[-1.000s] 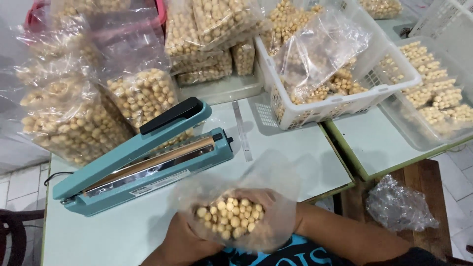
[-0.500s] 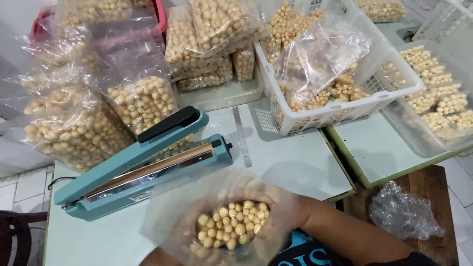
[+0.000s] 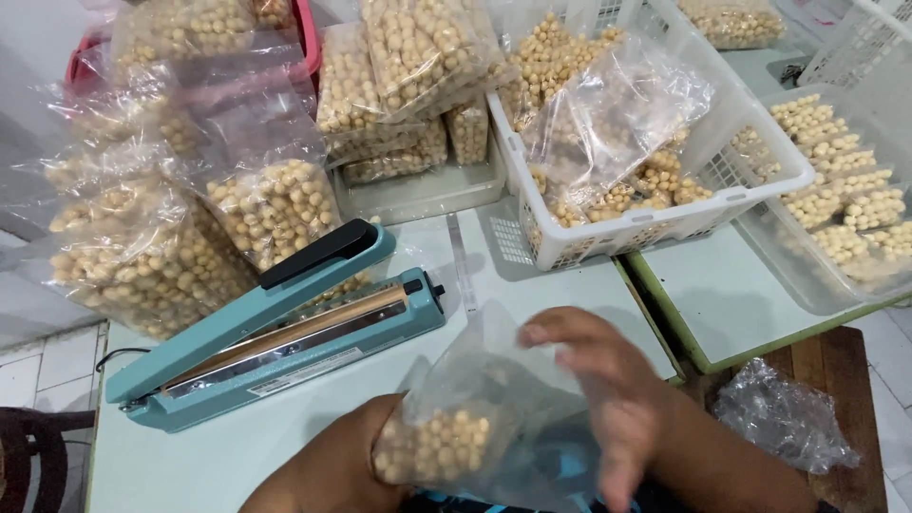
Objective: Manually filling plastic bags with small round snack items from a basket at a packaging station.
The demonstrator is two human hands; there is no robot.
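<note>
— Where's the bag [image 3: 475, 418] right now?

— Low in front of me, just above the pale surface [image 3: 570, 304]. My left hand [image 3: 332, 470] has its grip closed around the bottom, where the round snacks sit. The bag's long axis runs up and to the right, its loose open end toward the right hand [image 3: 608, 399].

— And that one's grip?

— Spread, blurred, flat against the loose plastic; not clearly holding it.

— The sealer [image 3: 285, 323]?

— Up and left of the bag, arm raised; left hand is nearer.
</note>
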